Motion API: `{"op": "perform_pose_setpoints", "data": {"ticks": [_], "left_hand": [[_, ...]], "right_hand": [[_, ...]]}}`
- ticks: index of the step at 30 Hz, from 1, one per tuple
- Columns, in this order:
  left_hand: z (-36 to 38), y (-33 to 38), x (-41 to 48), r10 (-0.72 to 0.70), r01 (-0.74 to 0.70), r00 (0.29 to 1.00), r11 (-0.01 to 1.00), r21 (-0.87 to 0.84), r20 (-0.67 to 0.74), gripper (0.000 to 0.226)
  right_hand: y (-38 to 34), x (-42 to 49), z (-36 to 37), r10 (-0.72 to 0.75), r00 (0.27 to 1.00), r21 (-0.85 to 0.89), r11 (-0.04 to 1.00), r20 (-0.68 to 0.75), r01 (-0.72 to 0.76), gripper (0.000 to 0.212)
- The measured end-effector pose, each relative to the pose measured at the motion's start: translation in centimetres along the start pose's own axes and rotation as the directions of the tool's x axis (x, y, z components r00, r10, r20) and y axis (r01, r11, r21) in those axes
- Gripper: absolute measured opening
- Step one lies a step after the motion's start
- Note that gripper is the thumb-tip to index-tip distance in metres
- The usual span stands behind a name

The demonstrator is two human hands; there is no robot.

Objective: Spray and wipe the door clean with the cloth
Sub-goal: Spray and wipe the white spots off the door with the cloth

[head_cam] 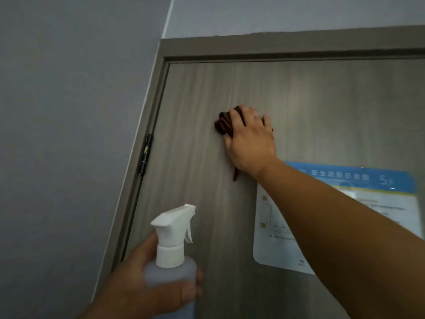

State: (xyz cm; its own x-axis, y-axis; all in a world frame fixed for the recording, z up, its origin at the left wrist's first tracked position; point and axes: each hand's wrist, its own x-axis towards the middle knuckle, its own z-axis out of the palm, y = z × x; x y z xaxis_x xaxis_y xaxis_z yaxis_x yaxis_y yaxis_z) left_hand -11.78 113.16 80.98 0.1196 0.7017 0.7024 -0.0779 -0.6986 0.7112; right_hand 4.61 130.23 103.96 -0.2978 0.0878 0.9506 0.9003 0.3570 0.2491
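The left hand [138,279] is gripping the bottle [171,268], fingers wrapped round it. The right hand [250,141] is pressing the cloth [222,125] flat on the upper door [195,180]. Wiping seems to be only getting started, with most of the door remaining.

left wall [69,111]: plain grey, running down beside the door frame [253,46] | upper wall [299,12]: paler grey, meeting it at a thin white corner line | frame: grey-brown, carrying a dark hinge [145,154] | notice [368,178]: blue-headed (print too blurred to read), hanging lower right | light: dim, falling evenly
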Motion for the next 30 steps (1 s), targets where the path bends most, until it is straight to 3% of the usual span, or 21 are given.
{"op": "perform_pose_setpoints", "data": {"ticks": [2, 5, 7, 11, 16, 23, 30], "left_hand": [[0.2, 0.5, 0.9, 0.0, -0.005, 0.999, 0.994, -0.111, -0.044, 0.096], [0.0, 0.0, 1.5, 0.019, -0.028, 0.997, 0.991, -0.131, -0.073, 0.09], [0.5, -0.1, 1.9, -0.017, 0.004, 0.996, 0.988, -0.156, -0.084, 0.086], [1.1, -0.9, 1.9, -0.112, 0.106, 0.992, 0.989, -0.101, -0.063, 0.104], [3.1, -2.1, 1.1, -0.155, 0.152, 0.988, 0.981, -0.119, -0.015, 0.101], [6.8, -5.3, -0.1, -0.206, 0.21, 0.977, 0.974, -0.088, 0.056, 0.101], [8.8, -7.4, -1.8, -0.254, 0.26, 0.963, 0.964, -0.049, 0.09, 0.093]], "right_hand": [[-1.8, -2.6, 0.9, -0.142, 0.99, 0.016, 0.99, -0.023, 0.142, 0.066], [-4.2, -11.5, 3.3, -0.381, 0.921, 0.08, 0.924, 0.086, 0.374, 0.071], [-5.4, -18.7, 4.3, -0.471, 0.873, 0.111, 0.881, 0.129, 0.459, 0.065], [-5.0, -29.4, 5.3, -0.569, 0.806, 0.089, 0.822, 0.161, 0.563, 0.048], [0.4, -34.8, 2.4, -0.536, 0.79, -0.011, 0.825, 0.299, 0.564, 0.054], [7.6, -39.3, -2.4, -0.365, 0.8, -0.099, 0.882, 0.476, 0.461, 0.091], [13.4, -44.1, -6.8, -0.126, 0.859, -0.158, 0.96, 0.496, 0.232, 0.074]]}}
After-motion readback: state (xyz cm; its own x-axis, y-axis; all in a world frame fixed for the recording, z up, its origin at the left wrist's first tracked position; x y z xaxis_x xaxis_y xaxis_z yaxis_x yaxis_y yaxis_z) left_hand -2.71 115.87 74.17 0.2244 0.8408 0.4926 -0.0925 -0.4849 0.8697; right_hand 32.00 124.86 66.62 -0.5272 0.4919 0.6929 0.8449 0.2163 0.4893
